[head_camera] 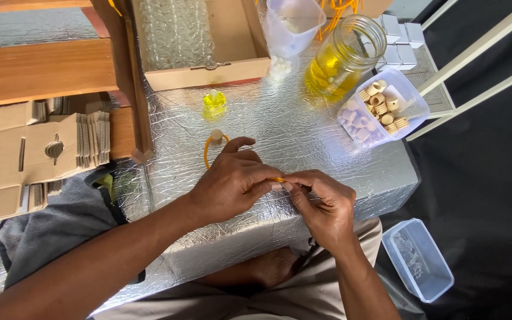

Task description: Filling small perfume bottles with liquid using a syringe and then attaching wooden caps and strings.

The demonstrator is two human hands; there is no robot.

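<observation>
Both hands met over the foil-covered counter (327, 172): the left hand (232, 184) and the right hand (326, 207) each had fingertips pinched shut on a thin orange cord (207, 155), whose short visible end showed between them. From the left hand the cord looped back across the counter to a small wooden bead (216, 136) threaded on it. Farther off stood a small yellow bottle (214, 103), a glass jar of yellow liquid (344, 57), a clear tub of wooden and lilac beads (381, 109) and an open wooden box (208, 41).
</observation>
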